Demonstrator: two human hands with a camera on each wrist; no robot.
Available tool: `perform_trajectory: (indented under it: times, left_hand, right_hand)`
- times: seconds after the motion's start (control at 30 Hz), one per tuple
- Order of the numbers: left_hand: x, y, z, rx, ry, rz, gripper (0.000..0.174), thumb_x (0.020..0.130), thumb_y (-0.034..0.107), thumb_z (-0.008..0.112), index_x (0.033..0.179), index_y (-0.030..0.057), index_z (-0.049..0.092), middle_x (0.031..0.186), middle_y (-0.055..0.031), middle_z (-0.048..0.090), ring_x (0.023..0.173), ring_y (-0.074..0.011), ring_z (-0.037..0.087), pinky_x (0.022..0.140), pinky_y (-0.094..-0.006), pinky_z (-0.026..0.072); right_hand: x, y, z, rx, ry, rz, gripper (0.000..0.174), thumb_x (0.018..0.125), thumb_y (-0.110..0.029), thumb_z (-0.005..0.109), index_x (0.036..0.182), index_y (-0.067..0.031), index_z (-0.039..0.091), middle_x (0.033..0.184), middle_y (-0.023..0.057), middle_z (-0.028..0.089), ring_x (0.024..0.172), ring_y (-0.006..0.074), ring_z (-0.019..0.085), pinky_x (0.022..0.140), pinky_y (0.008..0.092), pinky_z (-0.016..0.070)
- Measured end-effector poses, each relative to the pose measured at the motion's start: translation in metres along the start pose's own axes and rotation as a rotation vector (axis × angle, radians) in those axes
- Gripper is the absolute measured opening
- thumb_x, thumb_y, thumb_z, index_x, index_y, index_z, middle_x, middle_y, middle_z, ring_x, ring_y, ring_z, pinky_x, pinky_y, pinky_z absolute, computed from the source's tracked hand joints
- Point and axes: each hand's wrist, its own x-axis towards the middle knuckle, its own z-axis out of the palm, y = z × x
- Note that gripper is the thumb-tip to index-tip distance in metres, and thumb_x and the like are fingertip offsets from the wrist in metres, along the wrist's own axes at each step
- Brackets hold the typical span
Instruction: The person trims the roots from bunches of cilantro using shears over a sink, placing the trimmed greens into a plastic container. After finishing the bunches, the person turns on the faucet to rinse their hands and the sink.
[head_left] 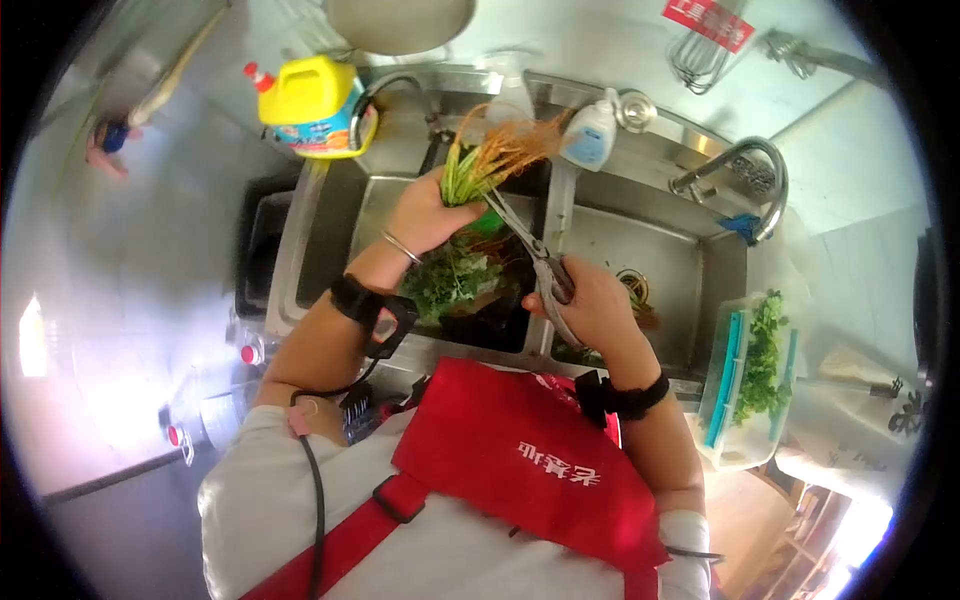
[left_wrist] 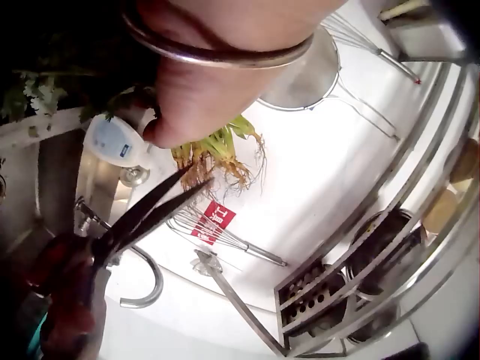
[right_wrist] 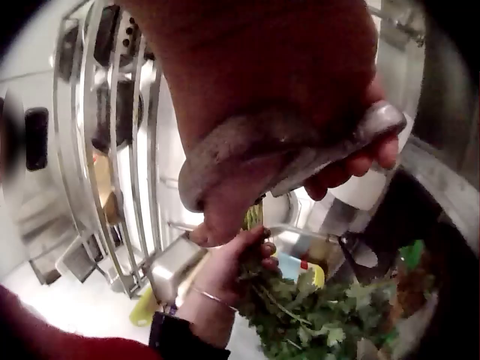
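My left hand [head_left: 425,212] grips a bunch of cilantro over the left sink basin, with the stem ends and stringy brown roots [head_left: 510,150] pointing up and away. Its leaves [head_left: 450,280] hang below that hand; the right wrist view shows the leafy part [right_wrist: 322,315] too. Metal scissors [head_left: 540,255] are held in my right hand [head_left: 600,305], fingers wrapped round the handles. In the left wrist view the scissor blades [left_wrist: 146,214] stand apart in a V, their tips right at the roots [left_wrist: 217,161]. The scissor handles [right_wrist: 232,146] fill the right wrist view's upper middle.
A yellow jug [head_left: 310,100] stands behind the sink at left, and a white spray bottle [head_left: 590,135] behind the divider. The faucet [head_left: 770,180] arches over the right basin [head_left: 690,260]. A clear bin [head_left: 735,430] with greens sits at right.
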Motion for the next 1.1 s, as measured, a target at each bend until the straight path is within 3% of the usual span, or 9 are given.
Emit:
perform_trajectory:
  times: [0.1, 0.2, 0.43, 0.53, 0.6, 0.7, 0.8, 1.03, 1.1]
  left_hand:
    - [-0.013, -0.024, -0.016, 0.107, 0.016, -0.045, 0.045, 0.07, 0.024, 0.074, 0.107, 0.0044, 0.058, 0.092, -0.0093, 0.066, 0.084, -0.0198, 0.062, 0.077, -0.0312, 0.0477]
    - [-0.023, -0.042, -0.025, 0.41, 0.09, -0.066, 0.052, 0.068, 0.039, 0.072, 0.104, 0.0052, 0.056, 0.091, -0.0179, 0.063, 0.089, -0.0358, 0.06, 0.077, -0.0415, 0.0472]
    - [-0.03, -0.074, -0.03, 0.442, 0.063, -0.132, 0.061, 0.067, 0.035, 0.075, 0.113, 0.0021, 0.054, 0.099, -0.0179, 0.063, 0.091, -0.0316, 0.061, 0.082, -0.0379, 0.0472]
    - [-0.025, -0.086, -0.029, 0.307, -0.029, -0.122, 0.069, 0.066, 0.043, 0.075, 0.114, 0.0006, 0.051, 0.102, -0.0197, 0.062, 0.095, -0.0334, 0.06, 0.082, -0.0382, 0.0468]
    - [-0.02, -0.102, -0.024, 0.122, -0.082, -0.123, 0.067, 0.07, 0.042, 0.073, 0.115, -0.0019, 0.051, 0.102, -0.0181, 0.063, 0.094, -0.0295, 0.061, 0.083, -0.0361, 0.0461]
    - [-0.016, -0.112, -0.018, -0.121, -0.101, -0.156, 0.064, 0.076, 0.04, 0.071, 0.117, -0.0044, 0.051, 0.103, -0.0161, 0.063, 0.096, -0.0247, 0.06, 0.085, -0.034, 0.0451]
    - [-0.01, -0.117, -0.022, -0.268, -0.218, -0.264, 0.06, 0.079, 0.037, 0.069, 0.118, -0.0046, 0.051, 0.105, -0.0147, 0.062, 0.097, -0.0212, 0.058, 0.087, -0.0324, 0.0439]
    - [-0.008, -0.123, -0.03, -0.259, -0.257, -0.343, 0.065, 0.075, 0.029, 0.074, 0.122, -0.006, 0.048, 0.112, -0.0139, 0.059, 0.102, -0.0188, 0.055, 0.091, -0.0304, 0.0413]
    - [-0.01, -0.13, -0.028, -0.219, -0.239, -0.342, 0.067, 0.072, 0.027, 0.077, 0.123, -0.0059, 0.047, 0.113, -0.0129, 0.058, 0.104, -0.0185, 0.054, 0.092, -0.03, 0.0405]
  right_hand:
    - [0.012, -0.014, 0.027, -0.039, 0.005, -0.058, 0.057, 0.067, -0.055, 0.069, 0.078, -0.0021, 0.052, 0.071, 0.0184, 0.055, 0.073, 0.0391, 0.055, 0.063, 0.0438, 0.042]
    - [0.021, -0.019, 0.053, -0.039, -0.041, -0.052, 0.056, 0.07, -0.056, 0.067, 0.078, -0.0019, 0.053, 0.072, 0.0189, 0.055, 0.073, 0.0396, 0.056, 0.062, 0.0438, 0.0423]
    - [0.036, -0.02, 0.075, -0.021, -0.198, 0.104, 0.058, 0.074, -0.058, 0.062, 0.083, -0.0012, 0.058, 0.071, 0.0206, 0.058, 0.071, 0.0398, 0.056, 0.064, 0.0433, 0.0437]
    - [0.039, -0.004, 0.085, 0.035, -0.209, 0.115, 0.055, 0.076, -0.055, 0.063, 0.085, -0.0007, 0.06, 0.066, 0.0169, 0.058, 0.062, 0.0311, 0.058, 0.059, 0.0388, 0.0453]
    - [0.04, 0.003, 0.089, 0.148, -0.267, 0.2, 0.049, 0.079, -0.049, 0.064, 0.085, -0.0007, 0.061, 0.062, 0.0094, 0.057, 0.053, 0.018, 0.056, 0.05, 0.0318, 0.0446]
    - [0.043, 0.011, 0.092, 0.243, -0.27, 0.205, 0.045, 0.08, -0.046, 0.065, 0.083, -0.0011, 0.06, 0.06, 0.0026, 0.053, 0.049, 0.0094, 0.051, 0.045, 0.0257, 0.0418]
    - [0.046, 0.015, 0.092, 0.324, -0.311, 0.277, 0.046, 0.081, -0.048, 0.064, 0.082, -0.0019, 0.059, 0.059, 0.0007, 0.051, 0.048, 0.0088, 0.049, 0.044, 0.0247, 0.0407]
    - [0.058, 0.023, 0.093, 0.468, -0.425, 0.349, 0.046, 0.081, -0.049, 0.063, 0.081, -0.0039, 0.056, 0.058, -0.001, 0.048, 0.048, 0.0072, 0.047, 0.044, 0.0232, 0.0395]
    - [0.058, 0.032, 0.1, 0.485, -0.459, 0.388, 0.06, 0.079, -0.058, 0.059, 0.097, -0.0007, 0.062, 0.066, 0.0082, 0.058, 0.051, 0.0139, 0.053, 0.047, 0.0302, 0.0426]
